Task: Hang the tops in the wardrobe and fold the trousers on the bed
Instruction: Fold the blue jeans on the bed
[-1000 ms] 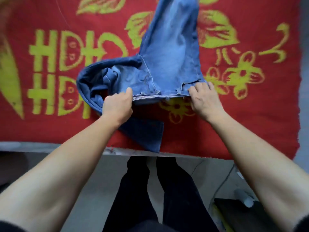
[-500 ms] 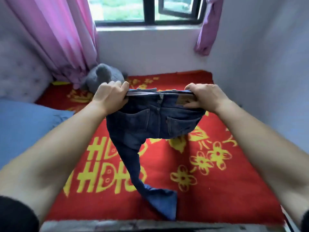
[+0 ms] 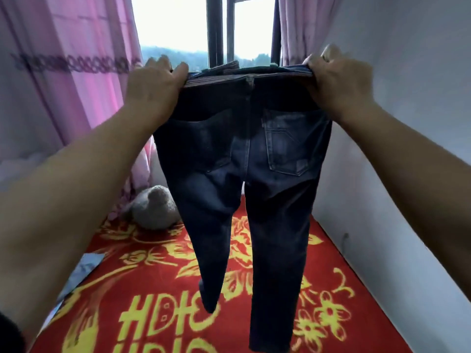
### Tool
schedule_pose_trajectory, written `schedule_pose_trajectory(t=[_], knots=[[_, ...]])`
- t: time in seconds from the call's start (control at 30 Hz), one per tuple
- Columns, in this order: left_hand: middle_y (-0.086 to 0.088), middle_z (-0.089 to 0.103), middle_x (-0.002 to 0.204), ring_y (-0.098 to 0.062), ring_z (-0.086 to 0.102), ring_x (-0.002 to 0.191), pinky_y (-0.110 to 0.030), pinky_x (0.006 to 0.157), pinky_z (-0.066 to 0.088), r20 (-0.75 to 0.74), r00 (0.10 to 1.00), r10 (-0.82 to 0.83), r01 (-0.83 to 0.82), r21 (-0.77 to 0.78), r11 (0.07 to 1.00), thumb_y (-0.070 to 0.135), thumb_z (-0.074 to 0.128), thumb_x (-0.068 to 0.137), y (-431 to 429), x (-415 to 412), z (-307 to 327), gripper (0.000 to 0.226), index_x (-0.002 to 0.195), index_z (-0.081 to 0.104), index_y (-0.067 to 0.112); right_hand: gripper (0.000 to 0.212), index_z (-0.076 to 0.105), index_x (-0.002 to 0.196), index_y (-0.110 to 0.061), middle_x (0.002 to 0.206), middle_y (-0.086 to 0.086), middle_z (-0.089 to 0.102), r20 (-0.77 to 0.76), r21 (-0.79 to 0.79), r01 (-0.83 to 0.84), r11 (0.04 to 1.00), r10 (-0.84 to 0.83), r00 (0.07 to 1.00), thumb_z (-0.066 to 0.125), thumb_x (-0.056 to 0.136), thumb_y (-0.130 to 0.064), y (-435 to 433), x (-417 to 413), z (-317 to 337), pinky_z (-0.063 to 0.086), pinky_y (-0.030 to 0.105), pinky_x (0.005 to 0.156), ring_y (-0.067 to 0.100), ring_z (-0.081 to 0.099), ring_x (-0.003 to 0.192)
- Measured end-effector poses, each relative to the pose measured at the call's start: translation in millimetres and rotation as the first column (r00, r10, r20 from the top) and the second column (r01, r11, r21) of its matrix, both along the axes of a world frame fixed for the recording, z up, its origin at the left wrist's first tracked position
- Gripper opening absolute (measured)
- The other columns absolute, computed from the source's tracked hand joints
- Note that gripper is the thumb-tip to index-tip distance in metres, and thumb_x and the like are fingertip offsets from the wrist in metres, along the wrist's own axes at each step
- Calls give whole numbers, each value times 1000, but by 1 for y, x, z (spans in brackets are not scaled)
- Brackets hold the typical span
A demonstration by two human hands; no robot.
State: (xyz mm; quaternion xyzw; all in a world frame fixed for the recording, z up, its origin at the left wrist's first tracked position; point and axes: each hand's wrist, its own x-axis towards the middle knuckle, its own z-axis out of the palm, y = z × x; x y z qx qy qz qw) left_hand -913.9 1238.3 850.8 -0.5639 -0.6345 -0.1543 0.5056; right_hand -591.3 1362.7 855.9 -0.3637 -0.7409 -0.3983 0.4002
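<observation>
Dark blue jeans [image 3: 244,179] hang upright in the air in front of me, back pockets facing me, both legs dangling over the bed. My left hand [image 3: 153,84] grips the left end of the waistband and my right hand [image 3: 336,80] grips the right end, stretching it flat at window height. The left leg ends above the red blanket [image 3: 158,289] with yellow flowers and letters that covers the bed; the right leg reaches down to the frame's bottom edge.
A grey plush toy [image 3: 155,208] lies at the bed's far left corner under the pink curtain [image 3: 84,98]. A blue cloth [image 3: 81,271] lies at the left edge. A white wall [image 3: 407,174] runs along the right side. The window [image 3: 216,29] is straight ahead.
Both hands have lifted the jeans by the waistband from the blanket up to window height. The legs have unrolled and now hang straight. My view has tilted up from the bed edge to the window.
</observation>
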Motion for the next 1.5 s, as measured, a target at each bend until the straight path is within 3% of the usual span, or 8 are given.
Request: schedule_pose_trajectory(t=[0.27,0.43,0.6,0.73,0.97,1.23,1.4,1.5], knots=[[-14,53,72,-25,46,49,-28,48,28,-11,994,-110,105,-224,969,17,58,92,0,-12,-41,13,99,51,8,61,61,108,-11,91,19,57,145,-246,74,966,-39,989,46,91,-67,-4,6,-34,44,39,60,39,62,74],[-8,63,84,-32,64,71,-30,52,30,211,971,-110,184,-371,910,38,52,94,10,-15,-151,22,94,55,16,52,67,106,-21,102,10,64,228,-509,128,851,-9,974,52,87,-67,-1,-4,-133,43,35,68,34,66,91],[-4,67,99,-32,67,89,-37,66,48,367,930,26,221,-614,758,35,50,92,0,-2,-298,17,101,54,21,54,65,102,-24,110,2,67,373,-752,292,591,16,928,53,84,-73,-3,-6,-266,43,33,72,28,65,103],[-2,66,105,-29,66,94,-38,69,47,397,911,110,272,-781,563,43,48,94,-16,12,-398,27,108,52,21,44,66,96,-29,108,-2,68,438,-879,396,265,121,891,55,84,-70,-11,7,-359,45,32,73,24,64,103],[-9,57,114,-31,59,108,-40,81,46,391,869,303,359,-920,158,46,42,97,-33,30,-507,35,116,46,17,23,67,104,-25,115,0,69,564,-816,578,21,253,786,52,87,-23,-22,20,-470,48,31,80,24,63,110],[-6,64,120,-28,59,110,-33,86,45,307,731,609,503,-846,-178,31,44,94,-35,50,-588,23,109,58,22,31,66,113,-13,121,9,67,500,-671,673,-311,480,721,47,89,-12,-20,27,-559,48,30,80,26,64,109],[-4,67,105,-15,56,74,-16,60,41,151,715,682,567,-695,-441,15,43,90,-18,57,-602,32,113,63,22,30,66,112,-10,120,11,67,453,-508,752,-420,612,648,46,89,-10,-5,24,-586,48,31,79,23,61,94],[-9,65,108,-16,56,71,-24,55,44,111,686,719,565,-705,-429,13,44,90,26,41,-582,28,109,61,23,29,66,112,-16,118,9,66,455,-556,720,-414,574,681,48,90,-13,38,9,-571,48,30,82,23,62,98]])
